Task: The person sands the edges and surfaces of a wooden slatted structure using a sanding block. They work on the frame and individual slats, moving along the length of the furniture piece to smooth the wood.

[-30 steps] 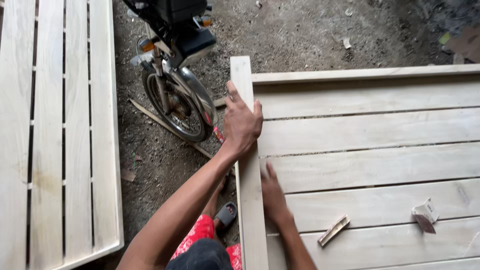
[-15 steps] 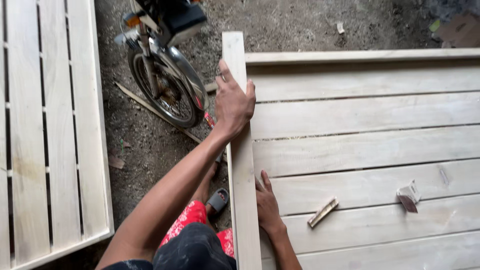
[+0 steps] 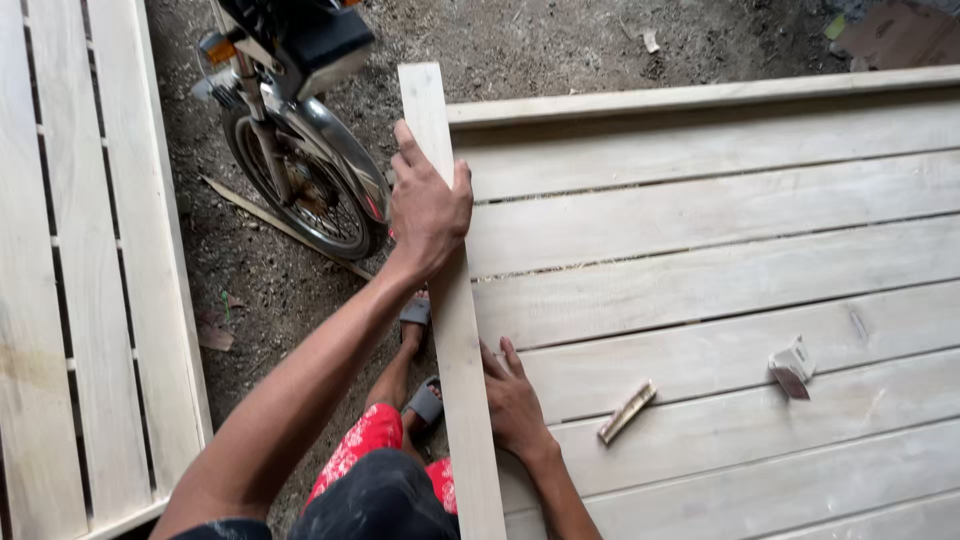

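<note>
Along the panel's left edge runs the rail (image 3: 452, 330), a pale wooden strip with its long axis going straight away from the person, near end hidden by the body, far end poking past the panel's top corner. Left hand (image 3: 428, 205) is the farther one, fingers wrapped over the rail's upper stretch, thumb on the panel side, gripping it. Right hand (image 3: 512, 405) sits closer to the body, palm down and fingers loosely spread on a slat just beside the rail, touching its right edge. So the rail lies between the two hands. Panel (image 3: 720, 260) is flat, made of broad pale slats running crosswise. A small brass hinge (image 3: 627, 411) lies on a slat to the right of the right hand; a folded scrap (image 3: 792, 366) rests farther right. Beyond the rail, dirt ground (image 3: 520, 40), a parked motorbike (image 3: 300, 150), and another slatted frame (image 3: 90, 280) at far left. Sandalled feet (image 3: 420, 360) stand below.
</note>
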